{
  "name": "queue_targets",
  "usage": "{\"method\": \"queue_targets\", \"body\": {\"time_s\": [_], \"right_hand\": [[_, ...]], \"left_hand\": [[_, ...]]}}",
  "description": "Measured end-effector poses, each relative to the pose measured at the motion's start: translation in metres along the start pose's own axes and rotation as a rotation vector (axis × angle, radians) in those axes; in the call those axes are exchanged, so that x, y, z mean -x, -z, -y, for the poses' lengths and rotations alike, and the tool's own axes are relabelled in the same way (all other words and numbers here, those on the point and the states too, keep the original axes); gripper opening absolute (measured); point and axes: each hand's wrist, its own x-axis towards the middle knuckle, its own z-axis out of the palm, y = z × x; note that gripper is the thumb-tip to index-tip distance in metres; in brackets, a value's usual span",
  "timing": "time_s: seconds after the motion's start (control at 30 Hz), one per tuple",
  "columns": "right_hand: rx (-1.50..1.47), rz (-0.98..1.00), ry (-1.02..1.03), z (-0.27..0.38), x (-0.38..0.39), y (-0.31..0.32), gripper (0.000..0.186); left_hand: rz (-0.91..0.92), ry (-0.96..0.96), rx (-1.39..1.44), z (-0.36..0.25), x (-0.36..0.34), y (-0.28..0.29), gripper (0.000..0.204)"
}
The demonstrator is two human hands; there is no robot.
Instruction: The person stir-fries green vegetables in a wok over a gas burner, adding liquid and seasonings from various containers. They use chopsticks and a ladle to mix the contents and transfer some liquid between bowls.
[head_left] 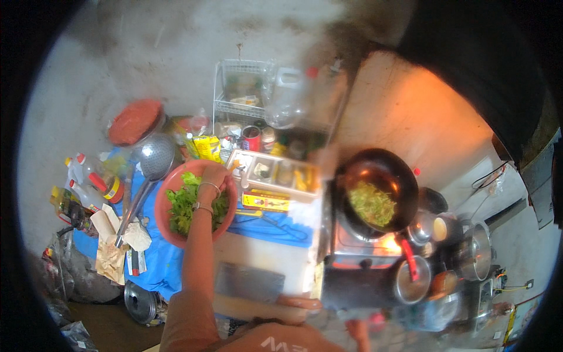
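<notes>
My left hand [213, 177] reaches into a pink bowl [162, 227] of green leafy vegetables [183, 202], its fingers curled down onto the leaves near the far rim. Two bracelets circle that wrist. What looks like my right hand [358, 332] shows low at the right of my body, small and blurred, so its fingers cannot be made out. Below the bowl, a cleaver [251, 281] with a brown handle lies on a pale board [243, 247]. To the right, a dark wok [399, 182] with a red handle holds shredded greens [373, 203] over a lit burner [387, 243].
A perforated metal ladle [156, 156] leans left of the bowl, near several bottles [88, 188]. Behind stand a divided seasoning box [275, 171], a wire rack [239, 107] and a clear jug [287, 97]. Metal pots [475, 252] crowd the right side. Blue cloth [153, 267] covers the table.
</notes>
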Motion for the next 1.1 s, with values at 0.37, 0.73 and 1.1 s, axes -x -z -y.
{"method": "queue_targets", "body": {"time_s": [0.37, 0.73, 1.1], "right_hand": [[-0.038, 0.007, -0.021, -0.036, -0.015, -0.024, 0.027], [-0.117, -0.062, -0.122, -0.027, 0.01, -0.033, 0.028], [-0.169, -0.057, -0.204, -0.059, 0.022, -0.048, 0.029]], "left_hand": [[0.238, -0.097, 0.165, -0.021, 0.041, -0.038, 0.02], [0.568, -0.219, -0.061, -0.089, 0.062, -0.246, 0.017], [0.083, -0.988, -0.748, -0.064, 0.073, -0.293, 0.017]]}}
